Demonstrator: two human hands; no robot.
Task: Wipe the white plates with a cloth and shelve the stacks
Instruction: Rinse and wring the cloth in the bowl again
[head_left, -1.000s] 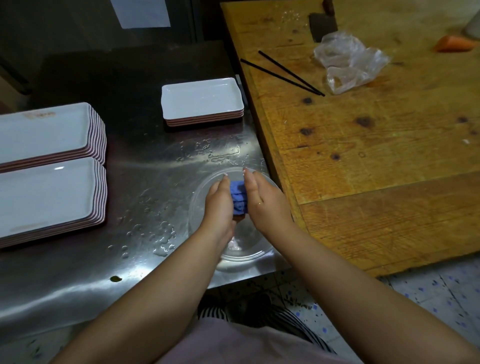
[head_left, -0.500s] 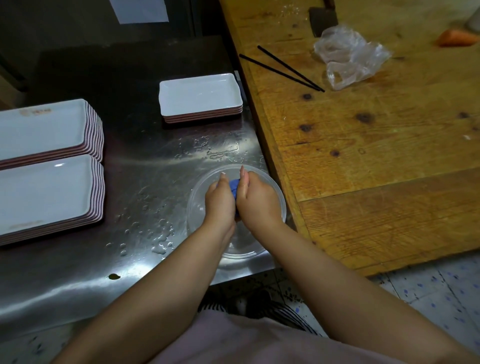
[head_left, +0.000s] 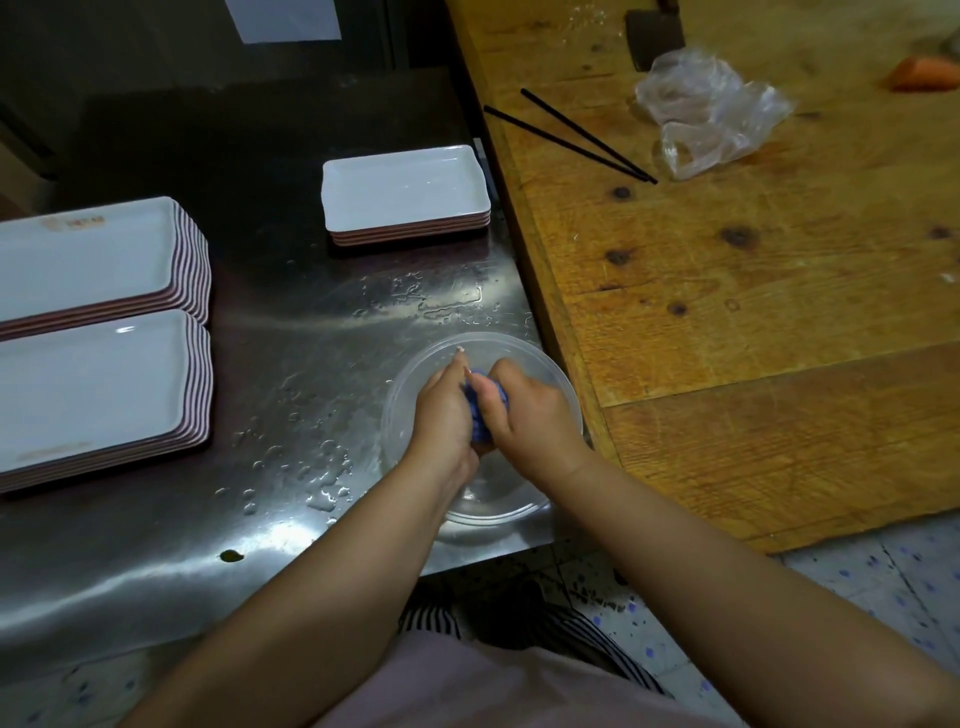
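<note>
I squeeze the blue cloth (head_left: 480, 402) between my left hand (head_left: 441, 415) and my right hand (head_left: 530, 410), fingers curled tight around it, over the clear bowl (head_left: 556, 379) at the near edge of the wet metal table (head_left: 291, 364). Three stacks of white plates (head_left: 405, 192) wait farther back and to my left. One left plate has a faint red mark I cannot read. The wooden table (head_left: 753, 312) sits just beside the bowl.
</note>
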